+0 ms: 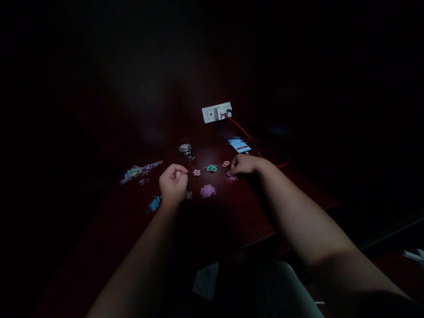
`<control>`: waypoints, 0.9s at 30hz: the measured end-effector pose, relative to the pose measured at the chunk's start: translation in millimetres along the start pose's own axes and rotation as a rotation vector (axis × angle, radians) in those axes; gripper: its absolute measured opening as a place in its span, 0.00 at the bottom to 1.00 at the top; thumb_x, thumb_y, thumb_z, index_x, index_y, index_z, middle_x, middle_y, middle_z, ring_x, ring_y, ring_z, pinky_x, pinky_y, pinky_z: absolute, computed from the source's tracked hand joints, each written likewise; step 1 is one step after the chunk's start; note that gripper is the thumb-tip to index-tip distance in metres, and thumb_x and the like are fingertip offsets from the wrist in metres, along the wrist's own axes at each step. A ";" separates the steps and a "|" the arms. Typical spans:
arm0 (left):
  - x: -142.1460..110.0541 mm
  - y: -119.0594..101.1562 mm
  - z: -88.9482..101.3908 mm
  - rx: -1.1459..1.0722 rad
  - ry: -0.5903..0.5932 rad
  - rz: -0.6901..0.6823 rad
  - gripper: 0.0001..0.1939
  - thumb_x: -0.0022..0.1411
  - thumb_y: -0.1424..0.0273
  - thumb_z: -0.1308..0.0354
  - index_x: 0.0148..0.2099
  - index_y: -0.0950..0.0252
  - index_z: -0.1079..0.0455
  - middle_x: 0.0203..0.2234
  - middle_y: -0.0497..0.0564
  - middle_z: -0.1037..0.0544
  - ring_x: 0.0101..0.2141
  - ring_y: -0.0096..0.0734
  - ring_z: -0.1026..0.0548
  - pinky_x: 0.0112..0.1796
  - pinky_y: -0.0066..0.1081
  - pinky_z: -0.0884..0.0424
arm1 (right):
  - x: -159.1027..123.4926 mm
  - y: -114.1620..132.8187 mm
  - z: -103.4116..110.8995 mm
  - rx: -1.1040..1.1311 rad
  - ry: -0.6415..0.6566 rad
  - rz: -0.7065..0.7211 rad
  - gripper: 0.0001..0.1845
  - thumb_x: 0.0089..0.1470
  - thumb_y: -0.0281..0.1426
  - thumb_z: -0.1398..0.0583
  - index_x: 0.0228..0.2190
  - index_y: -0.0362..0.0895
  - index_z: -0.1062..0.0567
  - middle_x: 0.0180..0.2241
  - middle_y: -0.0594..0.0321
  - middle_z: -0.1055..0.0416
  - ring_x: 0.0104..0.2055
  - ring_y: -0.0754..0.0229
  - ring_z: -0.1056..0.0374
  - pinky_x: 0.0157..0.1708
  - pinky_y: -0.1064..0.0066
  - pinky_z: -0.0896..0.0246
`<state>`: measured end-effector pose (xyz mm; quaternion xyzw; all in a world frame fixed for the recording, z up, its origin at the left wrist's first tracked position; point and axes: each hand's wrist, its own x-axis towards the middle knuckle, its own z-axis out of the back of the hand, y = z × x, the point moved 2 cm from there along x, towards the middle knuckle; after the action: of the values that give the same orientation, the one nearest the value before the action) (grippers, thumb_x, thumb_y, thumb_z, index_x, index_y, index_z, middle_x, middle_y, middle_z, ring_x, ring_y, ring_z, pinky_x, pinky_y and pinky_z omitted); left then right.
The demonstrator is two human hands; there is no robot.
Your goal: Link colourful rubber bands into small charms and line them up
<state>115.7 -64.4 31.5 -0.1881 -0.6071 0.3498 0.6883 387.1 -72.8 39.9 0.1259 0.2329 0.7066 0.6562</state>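
Observation:
Small rubber bands lie grouped by colour on a dark reddish table. My right hand (243,164) reaches down with its fingers pinched at a mauve group of rubber bands (231,178). Beside it sit a few orange bands (225,164). Curled closed, my left hand (174,183) hovers left of the pink bands (196,172); what it holds, if anything, is hidden. Green bands (211,168) lie between the hands, above a larger purple pile (208,191). Blue bands (154,204) and a pale group (188,195) are partly covered by my left hand.
A mixed heap of bands (137,172) spreads at the left. Behind stands a small clear container (185,149). A lit phone (240,145) lies at the back right, near a red cable (240,125) from the wall socket (208,114). The table's front edge (258,240) is close.

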 end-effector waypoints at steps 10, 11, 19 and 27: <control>23.1 3.5 46.0 0.153 -0.254 -0.177 0.06 0.49 0.75 0.52 0.24 0.65 0.36 0.18 0.45 0.35 0.23 0.26 0.36 0.27 0.26 0.40 | 13.2 -8.8 -0.2 0.191 -0.411 -0.152 0.23 0.56 0.43 0.48 0.22 0.39 0.25 0.14 0.64 0.38 0.18 0.66 0.44 0.21 0.71 0.54; 25.4 8.4 53.1 0.178 -0.280 -0.165 0.06 0.49 0.74 0.53 0.25 0.65 0.36 0.19 0.45 0.35 0.23 0.26 0.36 0.27 0.26 0.40 | 12.6 -8.1 -1.7 0.198 -0.420 -0.145 0.23 0.56 0.43 0.48 0.21 0.40 0.26 0.14 0.65 0.39 0.18 0.66 0.45 0.20 0.71 0.54; 16.0 82.5 163.4 0.546 -0.481 0.150 0.12 0.54 0.73 0.59 0.24 0.64 0.36 0.19 0.48 0.34 0.24 0.29 0.34 0.27 0.26 0.39 | 10.6 -3.6 -7.1 0.519 -0.604 -0.031 0.17 0.47 0.34 0.45 0.13 0.45 0.43 0.11 0.69 0.49 0.15 0.68 0.53 0.17 0.72 0.60; 14.6 109.9 178.3 1.025 0.122 0.375 0.13 0.59 0.62 0.50 0.35 0.62 0.27 0.28 0.53 0.23 0.30 0.36 0.27 0.33 0.30 0.34 | 16.4 -0.9 -11.4 0.569 -0.668 0.228 0.18 0.47 0.32 0.47 0.12 0.46 0.47 0.14 0.69 0.54 0.17 0.68 0.57 0.18 0.71 0.63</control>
<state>-84.3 -8.4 0.9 0.0464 -0.2737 0.7059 0.6516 380.6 -58.4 27.6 0.5472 0.1778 0.6029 0.5527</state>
